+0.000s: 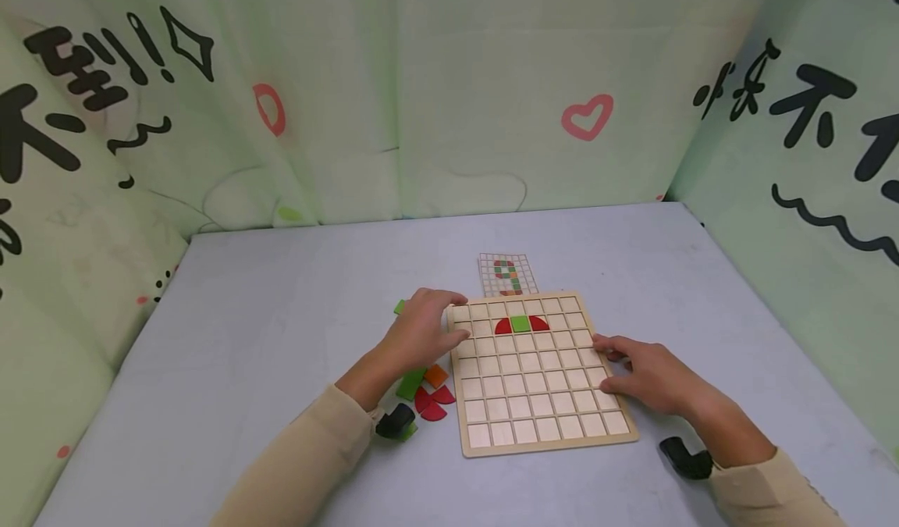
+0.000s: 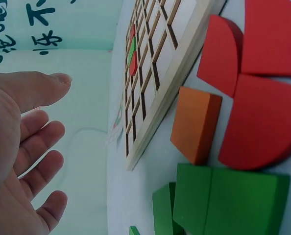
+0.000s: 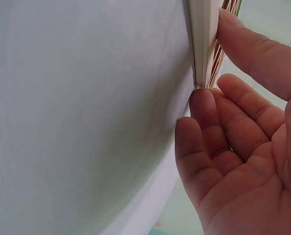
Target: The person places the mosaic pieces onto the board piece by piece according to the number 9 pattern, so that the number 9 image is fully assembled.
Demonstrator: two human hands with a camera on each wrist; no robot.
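Observation:
A wooden grid board lies on the table, with a green square between two red quarter-circle pieces in an upper row. My left hand hovers at the board's upper left edge, thumb and fingers spread and relaxed; the left wrist view shows nothing held. Against the right edge of the board, my right hand rests its thumb and fingertips, loosely bent. Beside the left edge lie loose pieces: red quarter-circles, an orange block and green blocks.
Behind the board lies a gridded pattern card, its lower end at the board's top edge. The table is pale, and printed curtains hang around its back and sides. Another green piece sits behind my left hand.

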